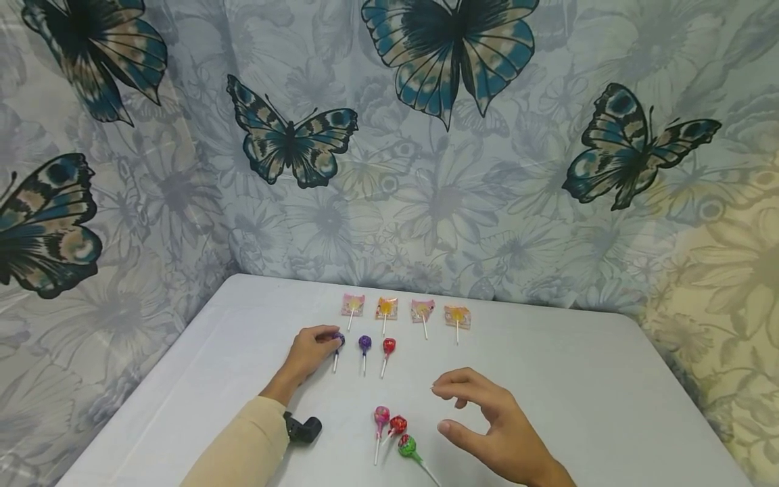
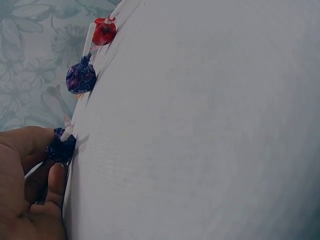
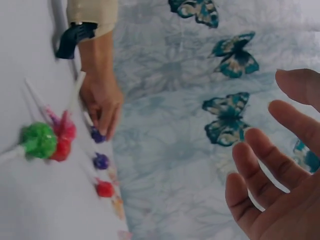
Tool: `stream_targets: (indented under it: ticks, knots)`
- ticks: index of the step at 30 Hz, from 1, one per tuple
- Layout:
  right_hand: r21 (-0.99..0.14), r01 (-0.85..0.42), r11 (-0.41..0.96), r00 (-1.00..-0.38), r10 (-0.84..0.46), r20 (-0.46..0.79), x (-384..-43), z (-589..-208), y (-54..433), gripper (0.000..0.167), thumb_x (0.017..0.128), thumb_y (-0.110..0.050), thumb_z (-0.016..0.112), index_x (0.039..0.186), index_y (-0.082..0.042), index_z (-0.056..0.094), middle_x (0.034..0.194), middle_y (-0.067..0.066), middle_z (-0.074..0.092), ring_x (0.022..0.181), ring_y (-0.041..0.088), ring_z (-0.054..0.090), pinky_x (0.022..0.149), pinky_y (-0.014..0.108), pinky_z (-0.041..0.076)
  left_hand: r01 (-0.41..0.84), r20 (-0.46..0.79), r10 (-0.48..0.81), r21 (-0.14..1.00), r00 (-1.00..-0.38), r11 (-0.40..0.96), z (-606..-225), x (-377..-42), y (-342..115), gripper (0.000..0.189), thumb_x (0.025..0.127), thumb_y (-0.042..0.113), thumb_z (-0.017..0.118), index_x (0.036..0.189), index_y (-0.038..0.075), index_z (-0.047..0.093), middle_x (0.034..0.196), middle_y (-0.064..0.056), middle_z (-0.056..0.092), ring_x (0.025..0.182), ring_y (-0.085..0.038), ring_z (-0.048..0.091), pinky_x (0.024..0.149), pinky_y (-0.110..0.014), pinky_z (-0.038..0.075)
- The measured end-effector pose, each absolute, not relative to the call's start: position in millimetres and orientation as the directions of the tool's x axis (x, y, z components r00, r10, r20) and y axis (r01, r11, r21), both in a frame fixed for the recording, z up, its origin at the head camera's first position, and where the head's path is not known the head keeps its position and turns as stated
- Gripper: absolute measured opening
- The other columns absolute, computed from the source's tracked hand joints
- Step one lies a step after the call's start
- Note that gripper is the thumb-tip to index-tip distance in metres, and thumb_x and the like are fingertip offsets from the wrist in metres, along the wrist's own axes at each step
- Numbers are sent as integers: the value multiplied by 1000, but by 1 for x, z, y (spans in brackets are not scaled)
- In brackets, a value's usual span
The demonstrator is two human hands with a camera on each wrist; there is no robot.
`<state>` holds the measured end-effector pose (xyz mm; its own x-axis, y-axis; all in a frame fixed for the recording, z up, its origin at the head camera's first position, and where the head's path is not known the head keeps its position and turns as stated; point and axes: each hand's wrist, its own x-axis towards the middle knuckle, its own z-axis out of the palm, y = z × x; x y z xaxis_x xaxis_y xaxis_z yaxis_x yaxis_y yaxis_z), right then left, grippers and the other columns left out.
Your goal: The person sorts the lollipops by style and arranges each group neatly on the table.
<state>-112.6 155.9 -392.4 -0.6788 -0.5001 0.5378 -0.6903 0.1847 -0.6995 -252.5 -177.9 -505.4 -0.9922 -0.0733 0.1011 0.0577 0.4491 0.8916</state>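
Note:
My left hand (image 1: pixel 313 351) holds the wrapped head of a dark purple lollipop (image 1: pixel 339 340) between thumb and fingers; its white stick points toward me on the table. To its right lie a second purple lollipop (image 1: pixel 364 343) and a red lollipop (image 1: pixel 389 346) in the same row. My right hand (image 1: pixel 496 423) hovers over the table with fingers spread and nothing in it. Left of that hand, a pink lollipop (image 1: pixel 381 414), another red lollipop (image 1: pixel 398 425) and a green lollipop (image 1: pixel 407 445) lie in a loose cluster. The left wrist view shows the purple wrapper (image 2: pixel 61 146) between thumb and fingers.
Along the back of the white table (image 1: pixel 548 379) runs a row of several flat lollipops in clear wrappers, among them an orange one (image 1: pixel 457 316) at the right end. A black device (image 1: pixel 303 429) sits at the left wrist. Butterfly-patterned cloth (image 1: pixel 450 203) hangs behind the table.

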Motion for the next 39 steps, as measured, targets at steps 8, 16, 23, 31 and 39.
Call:
stream_targets:
  ticks: [8, 16, 23, 31, 39]
  knots:
    - [-746, -656, 116, -670, -544, 505, -115, -428, 150, 39, 85, -1, 72, 122, -14, 65, 113, 3, 61, 99, 17, 57, 72, 31, 50, 47, 90, -78, 900, -993, 434, -504, -252, -177, 29, 86, 8, 72, 114, 2, 70, 95, -3, 65, 88, -18, 59, 80, -35, 49]
    - [-773, -627, 99, -661, -593, 460, -120, -454, 146, 36, 87, -1, 69, 119, -16, 67, 111, 4, 62, 99, 22, 58, 69, 34, 50, 39, 84, -83, 895, -993, 445, -503, -251, -177, 29, 86, 9, 72, 114, 3, 70, 95, -2, 64, 89, -18, 59, 81, -36, 49]
    - [-829, -537, 160, -701, -631, 332, -125, -469, 146, 25, 91, -11, 68, 116, -13, 69, 111, 5, 62, 95, 22, 57, 69, 31, 50, 36, 84, -89, 895, -993, 445, -504, -252, -177, 29, 86, 8, 72, 114, 4, 70, 96, -3, 64, 90, -18, 59, 83, -36, 49]
    - [-842, -468, 269, -737, -645, 203, -127, -480, 142, 24, 91, -21, 69, 114, -17, 71, 109, -3, 61, 90, 17, 57, 68, 28, 50, 41, 92, -90, 889, -992, 456, -504, -251, -177, 29, 86, 8, 72, 114, 3, 70, 95, -3, 65, 89, -18, 59, 83, -37, 49]
    - [-813, -473, 340, -738, -657, 155, -129, -486, 138, 27, 89, -23, 71, 115, -19, 71, 108, -9, 60, 85, 9, 57, 68, 24, 49, 44, 96, -89, 885, -991, 464, -504, -250, -176, 28, 86, 9, 72, 114, 4, 70, 97, -3, 65, 90, -18, 59, 83, -37, 49]
